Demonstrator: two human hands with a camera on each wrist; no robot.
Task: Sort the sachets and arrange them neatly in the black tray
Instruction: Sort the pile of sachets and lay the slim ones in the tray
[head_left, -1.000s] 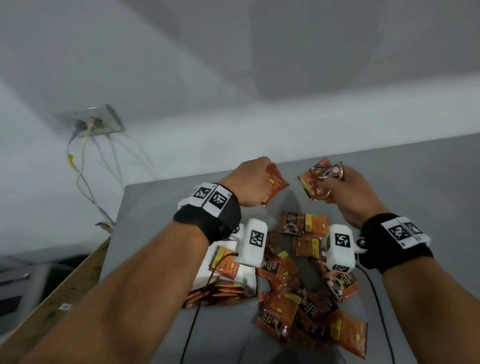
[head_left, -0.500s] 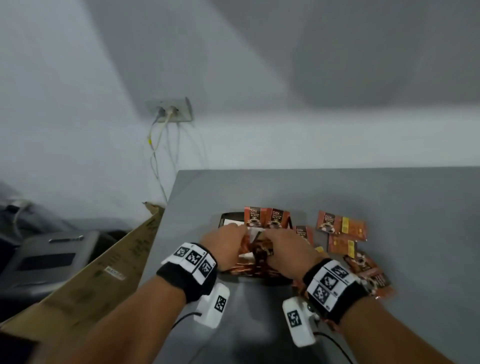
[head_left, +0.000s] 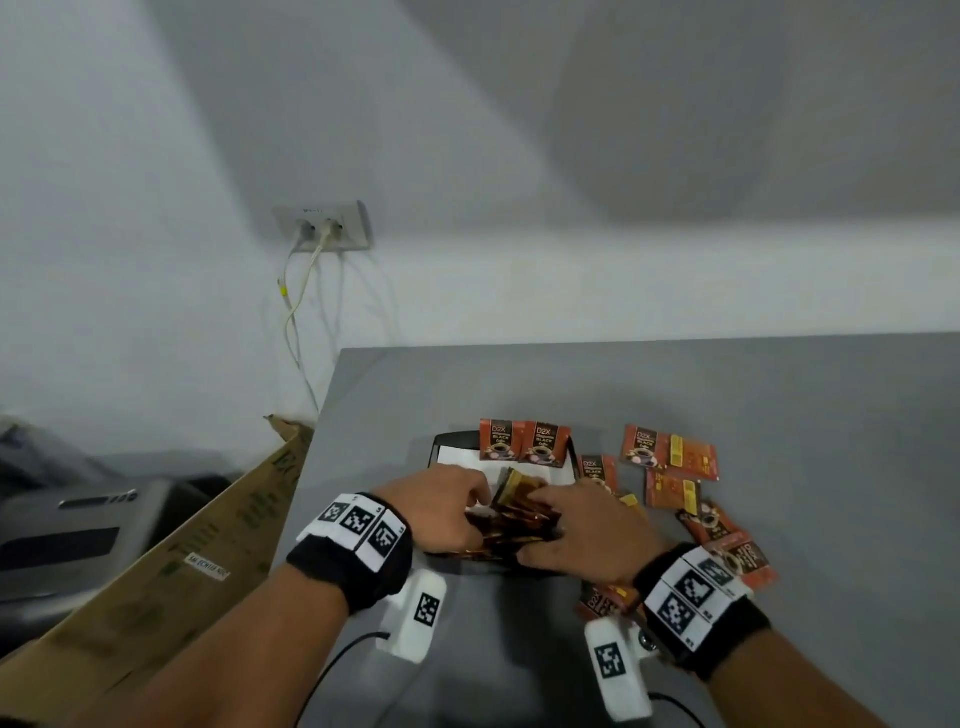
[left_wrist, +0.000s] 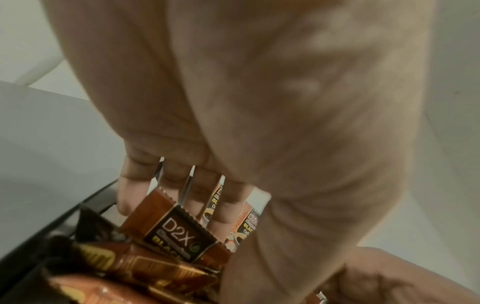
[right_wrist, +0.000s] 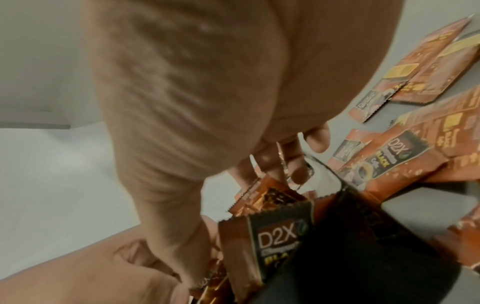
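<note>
Sachets lie heaped in the black tray at lower centre of the head view — more scatter right on the grey table. Left hand and right hand press the heap between them, fingers bent around the packets.

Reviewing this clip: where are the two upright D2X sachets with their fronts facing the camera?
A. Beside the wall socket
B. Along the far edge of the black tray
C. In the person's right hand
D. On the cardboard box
B: in the head view the two upright sachets stand side by side at the far edge of the black tray, beyond both hands.
</note>
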